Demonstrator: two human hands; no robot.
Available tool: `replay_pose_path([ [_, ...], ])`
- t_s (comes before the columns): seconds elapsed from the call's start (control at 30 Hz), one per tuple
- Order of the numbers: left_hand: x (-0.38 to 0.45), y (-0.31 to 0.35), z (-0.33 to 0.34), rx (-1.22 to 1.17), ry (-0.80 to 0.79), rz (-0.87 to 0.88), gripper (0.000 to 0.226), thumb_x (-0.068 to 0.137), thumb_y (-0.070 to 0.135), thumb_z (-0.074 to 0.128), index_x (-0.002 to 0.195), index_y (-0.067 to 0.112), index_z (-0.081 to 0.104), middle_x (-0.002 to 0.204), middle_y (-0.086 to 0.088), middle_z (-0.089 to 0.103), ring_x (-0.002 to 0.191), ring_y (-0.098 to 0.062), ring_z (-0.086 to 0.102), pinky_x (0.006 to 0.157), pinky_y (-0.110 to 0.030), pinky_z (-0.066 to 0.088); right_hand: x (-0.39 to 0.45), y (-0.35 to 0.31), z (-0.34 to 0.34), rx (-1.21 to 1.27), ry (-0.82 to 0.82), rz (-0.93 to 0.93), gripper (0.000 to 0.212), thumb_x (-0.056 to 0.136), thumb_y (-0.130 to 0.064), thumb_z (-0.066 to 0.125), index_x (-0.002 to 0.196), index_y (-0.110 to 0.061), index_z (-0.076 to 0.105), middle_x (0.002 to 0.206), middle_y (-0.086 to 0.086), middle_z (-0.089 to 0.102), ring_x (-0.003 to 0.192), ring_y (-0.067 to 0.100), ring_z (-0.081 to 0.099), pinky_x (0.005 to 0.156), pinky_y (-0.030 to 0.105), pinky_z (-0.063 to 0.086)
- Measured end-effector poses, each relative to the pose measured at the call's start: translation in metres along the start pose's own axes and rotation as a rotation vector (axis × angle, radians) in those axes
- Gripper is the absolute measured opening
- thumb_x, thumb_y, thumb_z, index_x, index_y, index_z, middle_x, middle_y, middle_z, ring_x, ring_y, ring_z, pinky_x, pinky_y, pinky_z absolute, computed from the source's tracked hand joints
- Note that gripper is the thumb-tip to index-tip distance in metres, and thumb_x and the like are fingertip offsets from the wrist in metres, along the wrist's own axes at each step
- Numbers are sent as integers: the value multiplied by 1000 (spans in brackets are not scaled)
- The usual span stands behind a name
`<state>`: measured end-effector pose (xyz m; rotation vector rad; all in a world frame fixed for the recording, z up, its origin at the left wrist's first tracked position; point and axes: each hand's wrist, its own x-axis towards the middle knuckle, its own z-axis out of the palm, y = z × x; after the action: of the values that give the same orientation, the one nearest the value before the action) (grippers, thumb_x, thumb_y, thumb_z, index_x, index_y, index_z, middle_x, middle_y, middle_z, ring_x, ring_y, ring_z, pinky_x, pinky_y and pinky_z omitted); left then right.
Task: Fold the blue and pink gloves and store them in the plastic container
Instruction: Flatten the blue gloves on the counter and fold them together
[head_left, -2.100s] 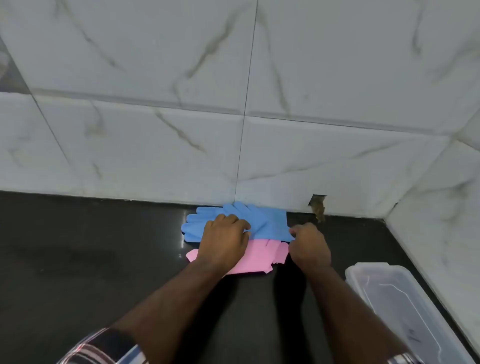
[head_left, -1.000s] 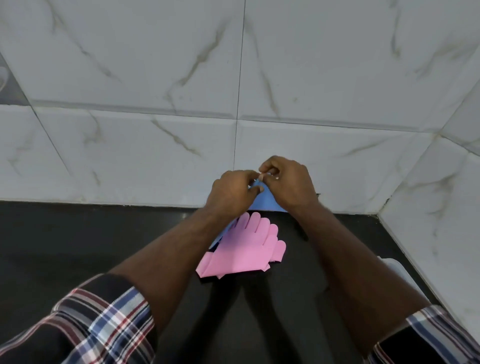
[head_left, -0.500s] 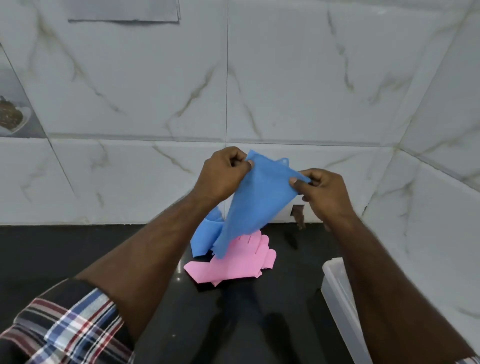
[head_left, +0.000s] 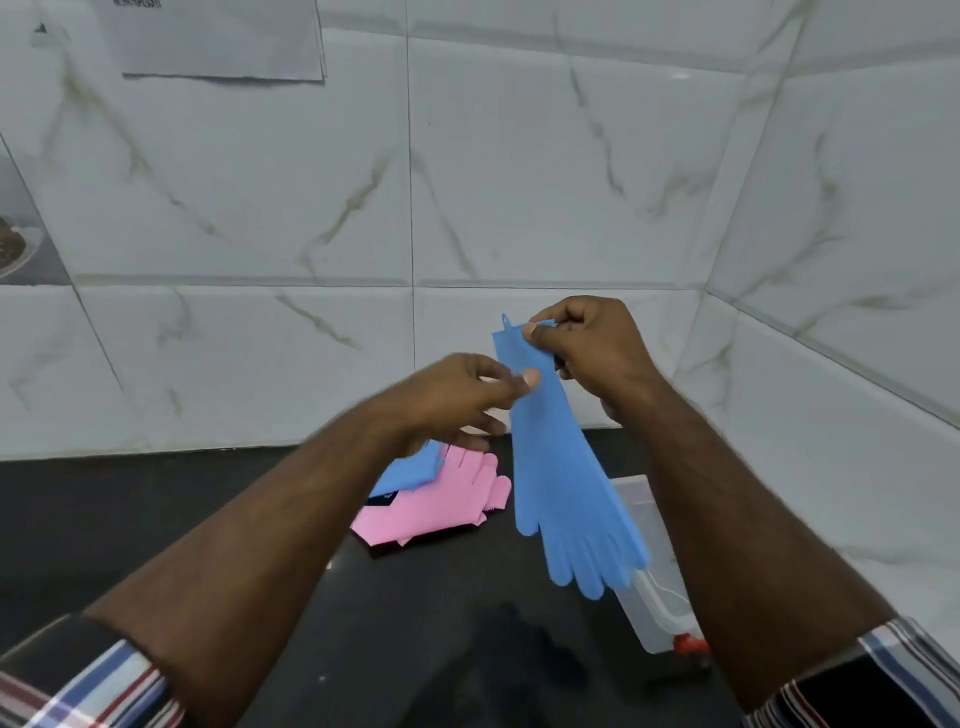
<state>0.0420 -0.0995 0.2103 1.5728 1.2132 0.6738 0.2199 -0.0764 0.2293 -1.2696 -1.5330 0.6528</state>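
a blue glove is held up by its cuff, pinched in the right hand; left hand thumb touches its edge, grip unclear. pink gloves lie on the black counter beside the plastic container.

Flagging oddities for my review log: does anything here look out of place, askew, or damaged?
Mostly tidy. The clear plastic container shows an orange-red part jutting at its near corner; what it is cannot be told. The right hand pinches the long blue rubber glove by its cuff, hanging unfolded; the left hand touches it.
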Motion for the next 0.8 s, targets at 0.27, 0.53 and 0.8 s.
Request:
replay_pose_path([
  [0.27, -9, -17, 11, -250, 225, 63, 23, 104, 15, 48, 119, 12, 64, 106, -15, 74, 87, -30, 75, 70, -43, 63, -32, -6, -6, 268, -220, 73, 19, 97, -13, 58, 112, -14, 69, 101, 8, 76, 87, 18, 73, 79, 30, 58],
  [0.53, -29, -23, 11, -363, 165, 81, 24, 104, 16, 47, 111, 18, 70, 93, -4, 76, 72, -23, 73, 65, -38, 61, -98, 113, 20, 609, -282, 427, 52, 82, -9, 74, 129, -18, 53, 124, 4, 68, 111, 21, 66, 98, 48, 50],
  [0.8, -49, -55, 2, -738, 338, 60, 27, 106, 27, 48, 125, 16, 62, 107, -6, 74, 83, -26, 75, 71, -42, 63, -169, 175, 42, 1047, -525, 674, 47, 70, -20, 86, 109, -2, 69, 113, 24, 66, 103, 40, 65, 93, 59, 50],
])
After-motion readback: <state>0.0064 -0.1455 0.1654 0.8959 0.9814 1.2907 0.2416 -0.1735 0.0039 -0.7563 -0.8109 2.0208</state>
